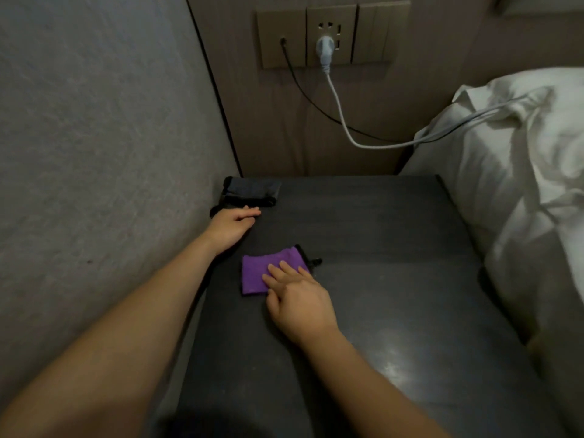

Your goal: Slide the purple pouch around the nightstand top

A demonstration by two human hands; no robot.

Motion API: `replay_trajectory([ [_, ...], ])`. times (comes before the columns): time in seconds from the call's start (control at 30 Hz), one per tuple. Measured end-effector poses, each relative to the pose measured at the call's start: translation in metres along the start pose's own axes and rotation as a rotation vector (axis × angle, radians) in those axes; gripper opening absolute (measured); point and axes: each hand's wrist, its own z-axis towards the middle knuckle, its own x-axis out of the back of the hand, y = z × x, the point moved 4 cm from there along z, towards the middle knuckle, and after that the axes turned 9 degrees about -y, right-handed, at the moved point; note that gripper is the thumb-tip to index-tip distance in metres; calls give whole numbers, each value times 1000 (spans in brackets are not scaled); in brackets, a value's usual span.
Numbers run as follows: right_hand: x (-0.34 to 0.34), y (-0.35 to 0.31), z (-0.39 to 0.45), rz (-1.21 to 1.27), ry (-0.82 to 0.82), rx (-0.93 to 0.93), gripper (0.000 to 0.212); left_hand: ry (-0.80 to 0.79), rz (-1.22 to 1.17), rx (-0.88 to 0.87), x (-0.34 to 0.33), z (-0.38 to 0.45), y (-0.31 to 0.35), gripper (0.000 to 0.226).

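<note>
A white duvet lies at three o'clock beside the dark table. On the table, the left hand rests at ten o'clock, fingers straight, touching a folded dark cloth in the corner. The right hand presses straight fingers flat on a folded purple cloth near the centre.
</note>
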Motion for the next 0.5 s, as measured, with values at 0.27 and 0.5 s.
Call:
replay_trajectory([
  [0.27, 31, 84, -40, -106, 125, -203, 40, 170, 385, -111, -26, -19, -2, 44],
  [0.5, 80, 179, -68, -68, 182, -463, 37, 178, 414, -111, -28, -22, 0, 45],
])
